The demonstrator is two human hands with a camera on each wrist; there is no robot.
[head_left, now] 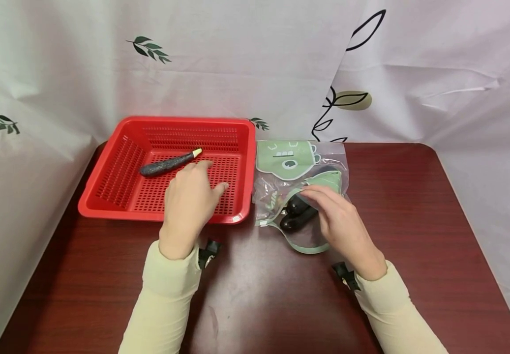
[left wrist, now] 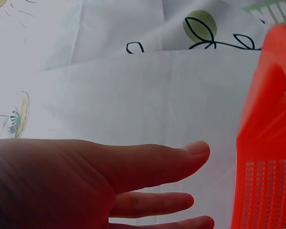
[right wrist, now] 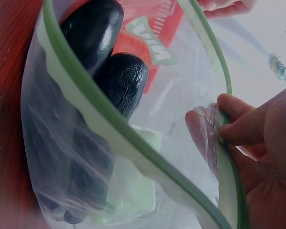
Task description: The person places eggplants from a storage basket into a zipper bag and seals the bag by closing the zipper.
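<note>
My right hand point(head_left: 345, 226) pinches the green zip rim of a clear plastic zip bag point(head_left: 309, 250) with a green cartoon print, and the bag's mouth gapes. Inside it lie dark, glossy, eggplant-like vegetables point(right wrist: 93, 36), one with a wrinkled end point(right wrist: 128, 81). Fingers show through the plastic in the right wrist view. My left hand point(head_left: 190, 199) hovers above the front of the red basket point(head_left: 168, 216), fingers extended and thumb apart, holding nothing. In the basket rests a dark, speckled, long vegetable point(head_left: 166, 166) with a pale yellow end, apart from that hand.
The basket and bag stand side by side on a dark red wooden table point(head_left: 414, 221), near its back edge. Behind and at the sides hang pale curtains point(head_left: 219, 59) with leaf prints. A small black device point(head_left: 210, 251) sits at each wrist.
</note>
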